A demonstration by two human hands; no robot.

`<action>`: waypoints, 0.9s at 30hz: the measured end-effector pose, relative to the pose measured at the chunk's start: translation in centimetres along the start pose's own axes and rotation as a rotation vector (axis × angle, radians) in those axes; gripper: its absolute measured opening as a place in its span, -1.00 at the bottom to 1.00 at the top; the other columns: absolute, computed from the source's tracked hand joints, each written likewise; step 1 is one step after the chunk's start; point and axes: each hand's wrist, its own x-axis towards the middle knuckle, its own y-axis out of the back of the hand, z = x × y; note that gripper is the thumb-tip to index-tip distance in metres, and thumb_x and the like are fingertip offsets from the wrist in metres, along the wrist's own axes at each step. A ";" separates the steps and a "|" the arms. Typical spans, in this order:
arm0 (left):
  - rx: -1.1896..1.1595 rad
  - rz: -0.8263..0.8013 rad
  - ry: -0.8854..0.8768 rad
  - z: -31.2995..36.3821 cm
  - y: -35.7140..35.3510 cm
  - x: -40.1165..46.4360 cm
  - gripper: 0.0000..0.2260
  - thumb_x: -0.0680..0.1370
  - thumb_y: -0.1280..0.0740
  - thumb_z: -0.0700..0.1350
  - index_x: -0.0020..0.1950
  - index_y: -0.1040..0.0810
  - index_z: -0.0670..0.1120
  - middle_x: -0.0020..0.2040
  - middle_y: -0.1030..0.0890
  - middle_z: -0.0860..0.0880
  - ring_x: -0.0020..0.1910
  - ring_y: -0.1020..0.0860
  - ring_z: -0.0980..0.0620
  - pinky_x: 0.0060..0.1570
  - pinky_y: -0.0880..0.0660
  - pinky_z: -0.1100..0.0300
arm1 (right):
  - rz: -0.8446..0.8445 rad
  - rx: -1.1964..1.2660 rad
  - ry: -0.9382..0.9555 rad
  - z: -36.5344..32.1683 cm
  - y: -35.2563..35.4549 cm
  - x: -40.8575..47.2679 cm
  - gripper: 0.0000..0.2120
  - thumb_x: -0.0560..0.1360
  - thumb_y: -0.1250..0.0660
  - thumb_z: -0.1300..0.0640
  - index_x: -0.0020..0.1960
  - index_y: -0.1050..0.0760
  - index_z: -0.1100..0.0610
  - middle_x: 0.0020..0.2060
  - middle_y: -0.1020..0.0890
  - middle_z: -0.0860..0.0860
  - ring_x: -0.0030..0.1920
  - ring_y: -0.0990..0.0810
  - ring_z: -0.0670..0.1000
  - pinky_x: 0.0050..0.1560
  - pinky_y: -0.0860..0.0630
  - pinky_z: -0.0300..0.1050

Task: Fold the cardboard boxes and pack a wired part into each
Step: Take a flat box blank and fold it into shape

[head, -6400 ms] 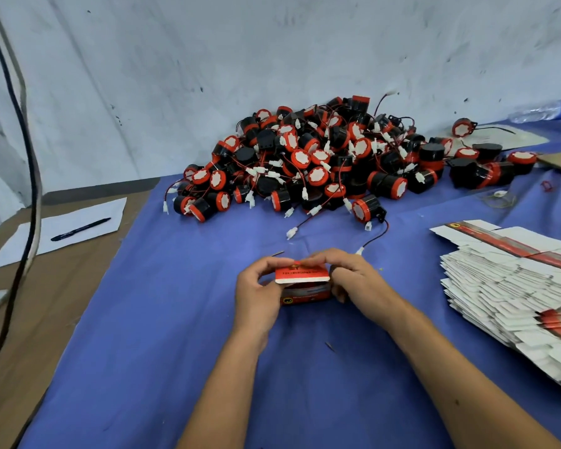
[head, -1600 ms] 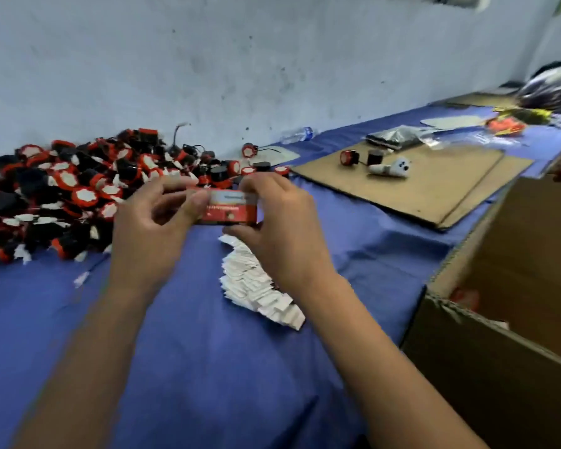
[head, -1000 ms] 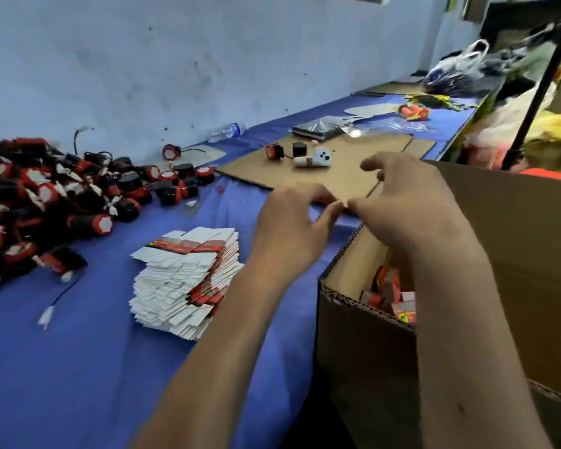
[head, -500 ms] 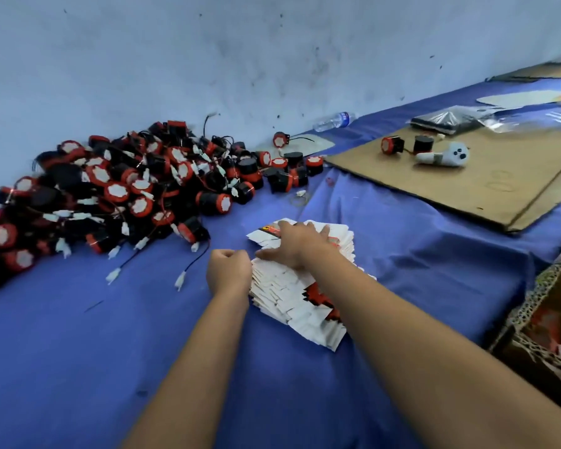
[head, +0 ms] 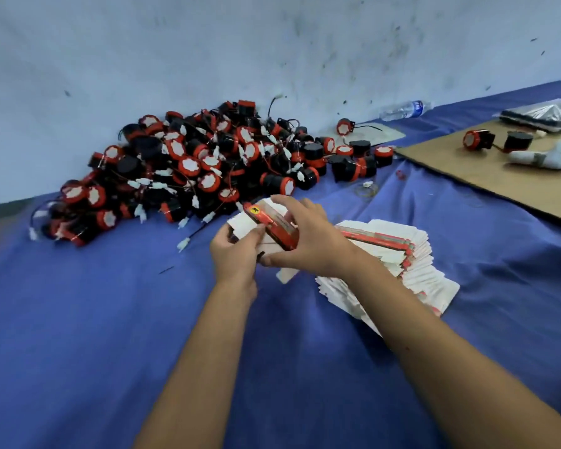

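Gripping from both sides, a flat red-and-white box blank [head: 266, 226] is held above the blue cloth [head: 78, 319]. It is pinched by the left hand [head: 237, 254] at its near white flap, thumb on top, while the right hand [head: 308, 241] is curled over its red printed panel. The blank is tilted and raised just left of the stack of unfolded blanks [head: 392, 264], which lies fanned out under the right forearm. Behind the hands, a heap of black-and-red wired parts [head: 201, 166] is piled against the wall. Further right, a cardboard sheet [head: 499, 176] is laid on the cloth, with two more parts and a white device [head: 544, 155] on it. A plastic bottle [head: 405, 109] is lying by the wall.
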 end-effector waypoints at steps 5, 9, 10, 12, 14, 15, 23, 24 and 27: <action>-0.098 -0.123 0.005 1.9 11.0 -1.5 -0.61 0.52 -0.49 0.02 0.27 -0.64 -0.14 0.15 -0.72 -0.19 0.10 -0.71 -0.18 -0.01 -0.67 -0.08 | 0.084 0.361 0.009 -6.4 -7.6 0.9 -0.43 0.42 -0.58 0.14 0.31 -0.36 0.06 -0.17 -0.61 0.04 -0.17 -0.60 0.01 -0.07 -0.59 0.01; -0.257 -0.269 0.090 2.4 18.0 -1.7 -0.65 0.45 -0.33 -0.24 0.22 -0.65 -0.21 0.16 -0.69 -0.26 0.10 -0.68 -0.19 0.07 -0.66 -0.06 | 0.071 0.668 -0.072 -8.5 -12.3 1.1 -0.71 0.47 -0.54 0.27 0.11 -0.50 0.19 -0.14 -0.66 0.08 -0.16 -0.60 -0.02 -0.06 -0.59 -0.02; -0.229 -0.284 0.100 2.3 19.2 -1.6 -0.65 0.40 -0.31 -0.27 0.16 -0.67 -0.19 0.09 -0.71 -0.23 0.02 -0.70 -0.15 -0.01 -0.68 -0.01 | 0.043 0.720 -0.060 -8.6 -13.1 1.2 -0.84 0.50 -0.50 0.29 0.03 -0.55 0.22 -0.18 -0.66 0.07 -0.18 -0.59 -0.04 -0.09 -0.56 -0.07; -0.141 -0.256 0.148 2.2 20.1 -1.4 -0.71 0.33 -0.32 -0.24 0.02 -0.66 -0.16 -0.08 -0.72 -0.17 -0.17 -0.71 -0.08 -0.20 -0.67 0.08 | -0.023 0.805 -0.021 -8.3 -14.0 1.0 -0.89 0.59 -0.40 0.26 -0.06 -0.59 0.31 -0.24 -0.62 0.05 -0.21 -0.54 -0.06 -0.12 -0.51 -0.18; -0.137 -0.267 0.181 2.1 20.0 -1.1 -0.72 0.32 -0.36 -0.20 0.02 -0.64 -0.18 -0.09 -0.70 -0.18 -0.17 -0.69 -0.10 -0.16 -0.65 0.07 | -0.047 0.857 0.009 -7.9 -14.1 0.8 -0.76 0.66 -0.31 0.20 -0.10 -0.56 0.35 -0.28 -0.57 0.01 -0.23 -0.49 -0.08 -0.15 -0.45 -0.24; -0.157 -0.291 0.176 2.0 19.9 -0.9 -0.68 0.36 -0.37 -0.20 0.09 -0.65 -0.19 -0.02 -0.69 -0.20 -0.10 -0.68 -0.12 -0.03 -0.64 0.03 | -0.054 0.876 0.021 -7.8 -13.9 0.7 -0.73 0.68 -0.28 0.19 -0.15 -0.56 0.28 -0.31 -0.56 -0.04 -0.25 -0.47 -0.10 -0.18 -0.43 -0.27; 0.062 -0.326 -0.001 1.4 18.5 -1.2 -0.70 0.40 -0.41 0.08 0.04 -0.75 0.00 0.09 -0.73 -0.10 0.06 -0.68 -0.06 0.10 -0.56 0.02 | -0.189 1.023 0.039 -8.1 -13.4 -0.2 -0.75 0.60 -0.34 0.03 0.09 -0.60 0.21 -0.11 -0.71 0.05 -0.12 -0.64 0.01 -0.08 -0.53 -0.20; 0.051 -0.285 -0.002 1.6 18.4 -1.2 -0.71 0.41 -0.38 0.07 0.04 -0.74 0.01 0.08 -0.73 -0.10 0.05 -0.68 -0.07 0.05 -0.56 0.03 | -0.208 0.999 0.050 -8.3 -13.2 -0.3 -0.75 0.56 -0.39 0.02 0.11 -0.60 0.20 -0.11 -0.73 0.06 -0.13 -0.67 0.01 -0.11 -0.54 -0.21; -0.082 -0.126 -0.008 2.1 18.7 -0.9 -0.67 0.43 -0.28 -0.07 0.15 -0.67 -0.05 0.06 -0.71 -0.17 -0.01 -0.66 -0.16 -0.03 -0.56 0.00 | -0.351 0.885 0.082 -8.5 -13.1 -0.9 -0.66 0.42 -0.56 0.09 0.14 -0.57 0.10 -0.10 -0.74 0.06 -0.11 -0.71 0.01 -0.12 -0.58 -0.24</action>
